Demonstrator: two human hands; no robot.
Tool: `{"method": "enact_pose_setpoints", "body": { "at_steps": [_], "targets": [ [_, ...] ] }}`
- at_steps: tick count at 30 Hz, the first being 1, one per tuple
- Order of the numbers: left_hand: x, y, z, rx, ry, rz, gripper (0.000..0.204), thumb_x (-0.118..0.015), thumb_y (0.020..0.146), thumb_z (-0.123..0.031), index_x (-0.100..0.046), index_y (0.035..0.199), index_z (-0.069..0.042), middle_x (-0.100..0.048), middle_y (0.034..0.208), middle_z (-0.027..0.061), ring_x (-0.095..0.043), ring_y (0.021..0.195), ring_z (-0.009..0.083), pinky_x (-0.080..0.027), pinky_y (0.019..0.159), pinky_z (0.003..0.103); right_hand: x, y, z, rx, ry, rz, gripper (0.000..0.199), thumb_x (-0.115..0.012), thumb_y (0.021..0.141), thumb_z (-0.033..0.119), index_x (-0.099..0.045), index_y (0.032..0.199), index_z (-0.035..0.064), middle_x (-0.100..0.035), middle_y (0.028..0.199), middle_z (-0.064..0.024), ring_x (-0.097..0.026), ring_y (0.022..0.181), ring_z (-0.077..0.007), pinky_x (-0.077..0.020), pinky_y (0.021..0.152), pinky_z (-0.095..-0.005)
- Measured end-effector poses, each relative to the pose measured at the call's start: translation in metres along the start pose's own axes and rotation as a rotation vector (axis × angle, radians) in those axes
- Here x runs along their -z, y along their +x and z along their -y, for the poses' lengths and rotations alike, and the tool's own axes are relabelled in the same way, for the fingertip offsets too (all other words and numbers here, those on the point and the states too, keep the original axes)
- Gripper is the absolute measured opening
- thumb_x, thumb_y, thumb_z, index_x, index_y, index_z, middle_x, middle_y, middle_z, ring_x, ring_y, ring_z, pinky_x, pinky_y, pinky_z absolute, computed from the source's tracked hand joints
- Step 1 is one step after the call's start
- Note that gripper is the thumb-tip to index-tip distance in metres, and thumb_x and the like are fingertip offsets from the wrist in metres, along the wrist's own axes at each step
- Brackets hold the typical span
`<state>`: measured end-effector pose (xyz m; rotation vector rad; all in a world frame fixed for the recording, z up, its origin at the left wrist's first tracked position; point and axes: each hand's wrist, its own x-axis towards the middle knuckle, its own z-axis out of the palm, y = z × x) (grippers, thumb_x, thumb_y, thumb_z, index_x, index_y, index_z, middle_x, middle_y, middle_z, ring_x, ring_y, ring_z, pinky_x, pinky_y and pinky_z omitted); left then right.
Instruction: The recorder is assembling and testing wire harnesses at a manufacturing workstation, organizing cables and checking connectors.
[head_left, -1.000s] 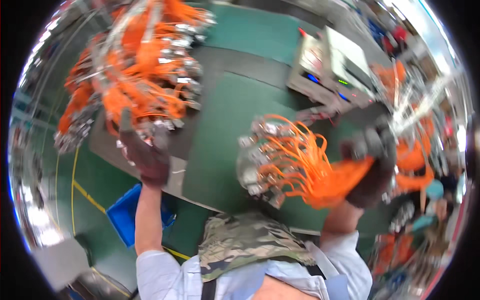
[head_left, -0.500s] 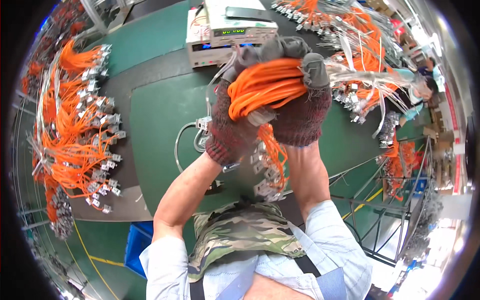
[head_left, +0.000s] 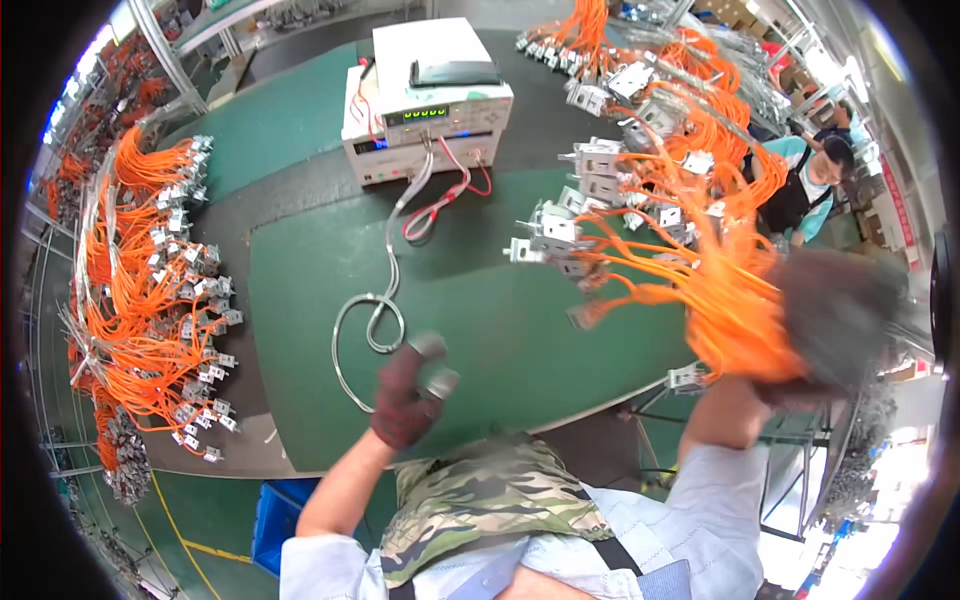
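Observation:
My right hand (head_left: 838,315), in a dark glove and blurred by motion, grips a bundle of orange cables (head_left: 735,305) at the right, past the table's edge. The bundle's loose ends fan out leftward over the green mat and carry metal box-shaped connectors (head_left: 555,232). My left hand (head_left: 408,392), in a dark red glove with grey fingertips, is over the front of the mat. Its thumb and a finger stand apart with nothing seen between them. Just beyond it lies a looped grey test lead (head_left: 372,320) on the mat.
Two stacked white test instruments (head_left: 440,100) stand at the back. Heaps of orange cables with connectors line the left side (head_left: 150,300) and back right. A blue bin (head_left: 275,530) sits below the front edge. Another person (head_left: 815,180) is at the far right.
Both hands held the coiled orange bundle over the mat's middle. My right hand has carried it far right, its ends now spread. My left hand has let go and moved down and left.

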<state>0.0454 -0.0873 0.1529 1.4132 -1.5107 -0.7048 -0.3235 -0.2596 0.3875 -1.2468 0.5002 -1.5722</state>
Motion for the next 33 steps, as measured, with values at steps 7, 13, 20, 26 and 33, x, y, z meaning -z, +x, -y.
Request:
{"method": "enact_pose_setpoints", "body": {
  "at_steps": [7,13,20,26,33],
  "targets": [
    [-0.028,-0.102,0.056,-0.278,0.793,0.518,0.058,-0.074,0.086,-0.042,-0.066,0.137,-0.016,-0.063,0.143,0.0162,-0.057,0.132,0.0399,-0.041,0.115,0.064,-0.040,0.028,-0.073,-0.194,0.354,-0.090,0.022,-0.061,0.108,0.032,-0.063,0.111,0.0101,-0.041,0.061,0.0080,-0.045,0.053,-0.0091,-0.0387,0.060,-0.0298],
    [-0.002,-0.085,0.094,-0.355,0.891,0.454,0.054,-0.073,0.088,-0.034,-0.065,0.139,-0.020,-0.060,0.147,0.0104,-0.057,0.131,0.0379,-0.047,0.110,0.058,0.000,0.021,-0.089,-0.356,0.575,-0.195,0.018,-0.059,0.110,0.032,-0.065,0.108,0.0150,-0.042,0.062,0.0121,-0.043,0.052,-0.0080,-0.0356,0.058,-0.0313],
    [0.095,0.015,0.185,-0.078,1.249,0.343,0.020,-0.063,0.093,-0.019,-0.070,0.110,-0.013,-0.069,0.114,0.0132,-0.067,0.107,0.0338,-0.056,0.079,0.049,-0.028,-0.002,-0.070,-0.248,0.489,0.110,0.029,-0.050,0.114,0.026,-0.064,0.129,0.0064,-0.038,0.061,0.0134,-0.042,0.054,-0.0044,-0.0368,0.058,-0.0285],
    [0.170,0.070,0.182,0.166,1.295,0.024,0.056,-0.080,0.084,-0.021,-0.063,0.137,-0.009,-0.066,0.126,0.0172,-0.065,0.116,0.0391,-0.055,0.098,0.050,-0.096,-0.012,-0.134,-0.225,0.222,0.219,0.035,-0.056,0.109,0.035,-0.061,0.127,0.0062,-0.055,0.091,0.0019,-0.056,0.077,-0.0140,-0.0493,0.075,-0.0329],
    [0.024,0.102,0.013,-0.151,0.072,-0.148,0.078,-0.088,0.079,-0.025,-0.056,0.147,-0.004,-0.065,0.136,0.0243,-0.063,0.124,0.0431,-0.051,0.107,0.047,-0.124,-0.149,-0.375,0.060,-0.644,0.677,0.055,-0.059,0.105,0.020,-0.048,0.157,0.0071,-0.053,0.159,-0.0145,-0.052,0.146,-0.0281,-0.0398,0.124,-0.0430]
  ]
}}
